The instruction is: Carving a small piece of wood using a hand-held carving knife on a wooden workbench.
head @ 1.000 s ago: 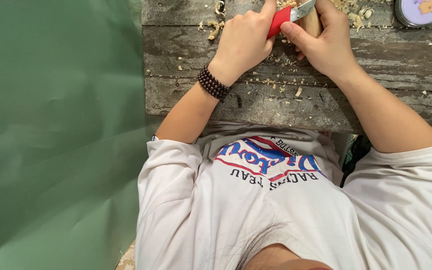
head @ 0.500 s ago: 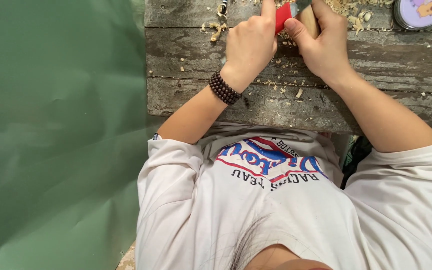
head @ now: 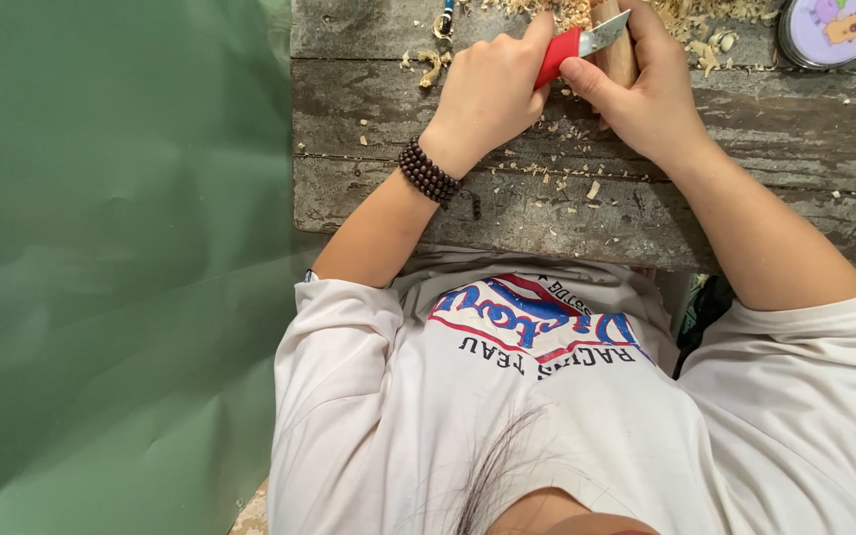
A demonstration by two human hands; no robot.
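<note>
Head view, looking down over the person's chest to a weathered grey plank table [head: 745, 188]. Left hand [head: 492, 94] is closed around the red handle of a carving knife [head: 579, 42]; the handle shows between the fingers and thumb, and the short steel blade projects to the right at the far edge of the frame. Right hand [head: 651, 99] is wrapped around a pale piece of wood [head: 614, 54], held roughly upright, with the fingers closed on it and the thumb lying just beside the knife handle. The blade rests against the upper part of the wood; whether it bites into the surface cannot be told. Both hands sit close together, touching or nearly so, at the far middle of the table. A dark beaded bracelet [head: 428, 171] circles the left wrist. Wood shavings [head: 686, 15] lie heaped at the far edge behind the hands, with loose chips scattered on the planks nearer the body. A round tin with a pictured lid [head: 834, 30] stands at the far right, well apart from the hands. A small blue-and-metal object at the far edge, left of the hands, is too cut off to identify. A green sheet [head: 111, 267] fills the left side. The person wears a white printed shirt [head: 567, 426]
</note>
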